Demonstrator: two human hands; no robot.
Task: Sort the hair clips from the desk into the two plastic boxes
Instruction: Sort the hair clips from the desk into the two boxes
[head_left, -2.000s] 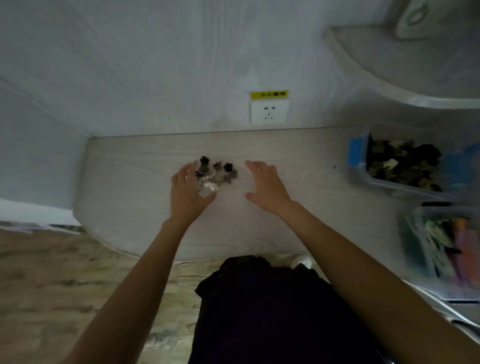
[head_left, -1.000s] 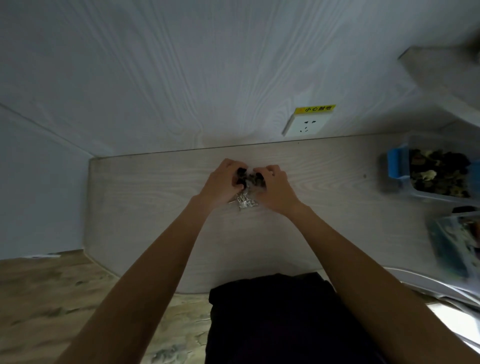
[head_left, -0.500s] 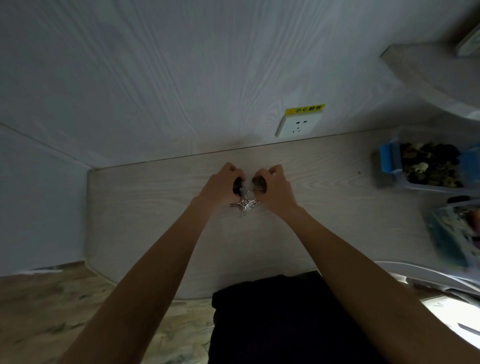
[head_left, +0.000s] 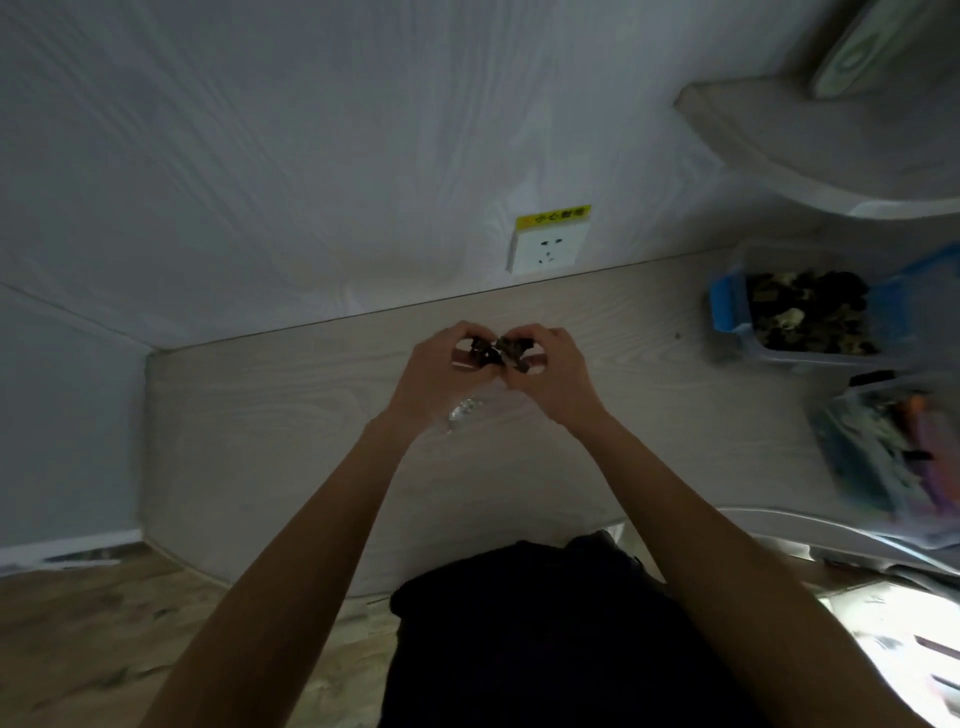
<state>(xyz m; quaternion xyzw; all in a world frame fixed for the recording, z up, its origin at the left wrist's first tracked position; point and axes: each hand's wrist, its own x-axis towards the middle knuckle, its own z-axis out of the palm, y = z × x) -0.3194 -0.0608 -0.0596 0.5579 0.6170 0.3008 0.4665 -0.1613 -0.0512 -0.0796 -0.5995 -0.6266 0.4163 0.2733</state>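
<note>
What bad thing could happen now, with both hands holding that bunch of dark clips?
1. The left hand and right hand hold a loose bunch of dark hair clips above the desk. Some could slip out and scatter.
2. The box of dark clips sits far to the right, so clips may drop on the way there.
3. A shiny clip lies on the desk under the left wrist and could be knocked or forgotten.

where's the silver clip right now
The silver clip lies on the desk mid-view, just below the left hand and right hand.
</note>
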